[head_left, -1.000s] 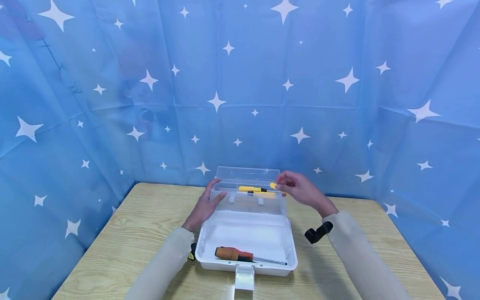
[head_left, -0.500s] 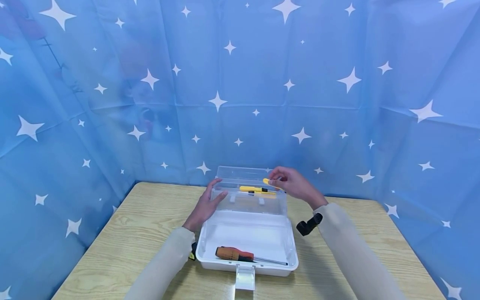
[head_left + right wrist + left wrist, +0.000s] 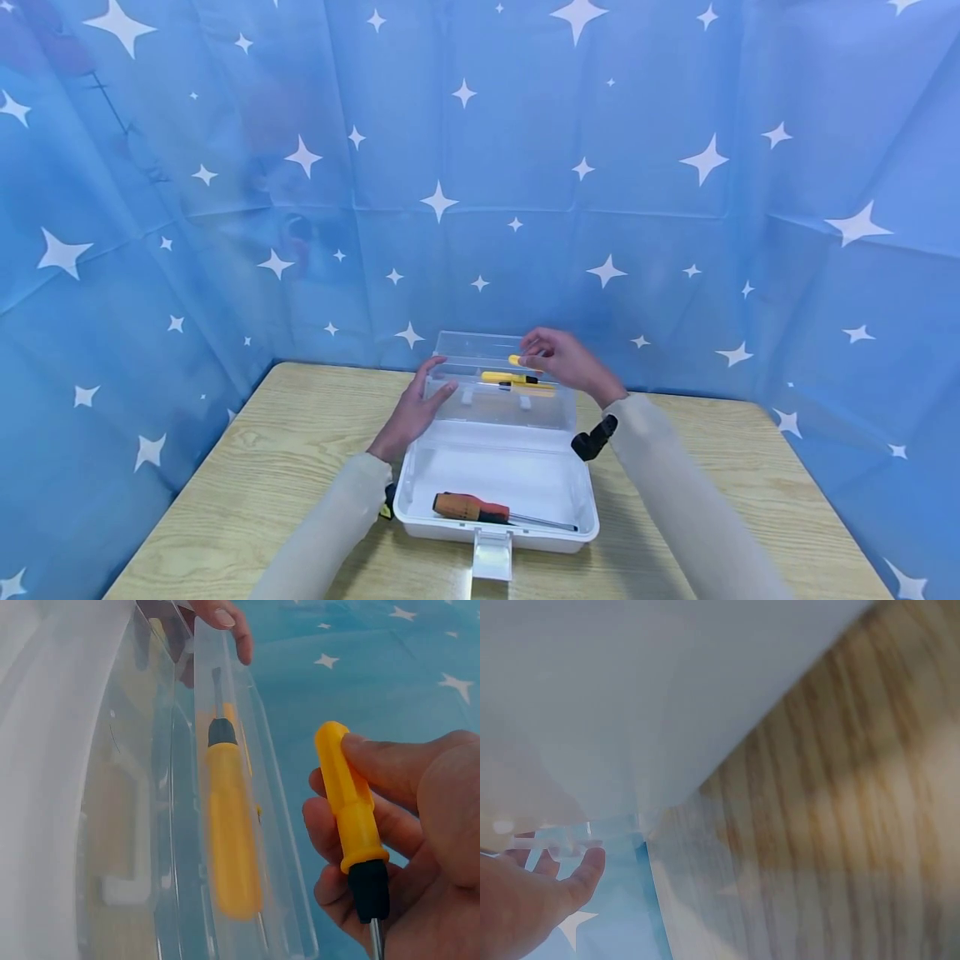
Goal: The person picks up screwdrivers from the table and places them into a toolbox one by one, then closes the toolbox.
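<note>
My right hand pinches a small yellow screwdriver by its handle, above the far side of the toolbox's raised clear lid. The black collar and metal shaft point down toward my palm in the right wrist view. Inside the clear lid compartment lies another yellow screwdriver; a further yellow and black piece shows just below it in the head view. My left hand holds the lid's left end, thumb in front and fingers behind. In the white toolbox base rests a screwdriver with a brown handle.
Beside the brown handle is a red and black handle, with a metal shaft extending right. The front latch hangs down. Left of the box, a black and yellow item is partly hidden by my sleeve. A starry blue curtain stands behind the wooden table.
My right hand has moved left and slightly up over the lid, carrying the yellow screwdriver. The left hand stays at the lid's left end.
</note>
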`<action>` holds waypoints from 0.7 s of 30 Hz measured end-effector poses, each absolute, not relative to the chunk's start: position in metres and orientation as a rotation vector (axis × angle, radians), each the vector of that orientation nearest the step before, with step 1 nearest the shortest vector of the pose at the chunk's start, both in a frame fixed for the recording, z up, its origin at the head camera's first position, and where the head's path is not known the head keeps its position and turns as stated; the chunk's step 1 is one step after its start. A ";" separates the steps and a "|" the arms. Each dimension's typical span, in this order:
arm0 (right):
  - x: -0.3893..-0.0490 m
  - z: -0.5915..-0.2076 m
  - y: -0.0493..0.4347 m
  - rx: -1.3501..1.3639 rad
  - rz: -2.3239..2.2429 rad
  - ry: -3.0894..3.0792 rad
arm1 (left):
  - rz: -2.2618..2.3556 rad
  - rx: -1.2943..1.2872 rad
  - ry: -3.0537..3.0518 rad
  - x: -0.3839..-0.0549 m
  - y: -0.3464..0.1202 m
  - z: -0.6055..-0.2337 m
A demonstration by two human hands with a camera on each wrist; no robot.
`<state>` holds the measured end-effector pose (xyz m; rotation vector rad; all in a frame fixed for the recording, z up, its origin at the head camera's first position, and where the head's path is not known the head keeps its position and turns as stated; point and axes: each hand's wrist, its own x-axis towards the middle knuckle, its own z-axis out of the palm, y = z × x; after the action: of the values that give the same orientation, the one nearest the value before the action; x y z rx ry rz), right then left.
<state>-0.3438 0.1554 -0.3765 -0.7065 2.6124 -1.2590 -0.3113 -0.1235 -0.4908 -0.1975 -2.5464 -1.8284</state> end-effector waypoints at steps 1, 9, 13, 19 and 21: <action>-0.345 -0.377 0.154 -0.703 -1.258 2.617 | -1.831 -0.196 -2.546 -0.311 -0.124 -0.491; -0.353 -0.381 0.141 -0.672 -1.244 2.625 | -1.832 -0.204 -2.546 -0.312 -0.124 -0.490; -0.358 -0.383 0.136 -0.660 -1.234 2.630 | -1.838 -0.199 -2.542 -0.313 -0.123 -0.490; -0.363 -0.389 0.130 -0.661 -1.231 2.663 | -1.816 -0.191 -2.547 -0.313 -0.123 -0.490; -0.364 -0.391 0.128 -0.666 -1.235 2.670 | -1.811 -0.191 -2.550 -0.312 -0.123 -0.490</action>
<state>-0.3638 0.1284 -0.3906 -0.6655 2.6704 -1.2352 -0.3125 -0.1228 -0.4901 -0.1912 -2.5497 -1.8115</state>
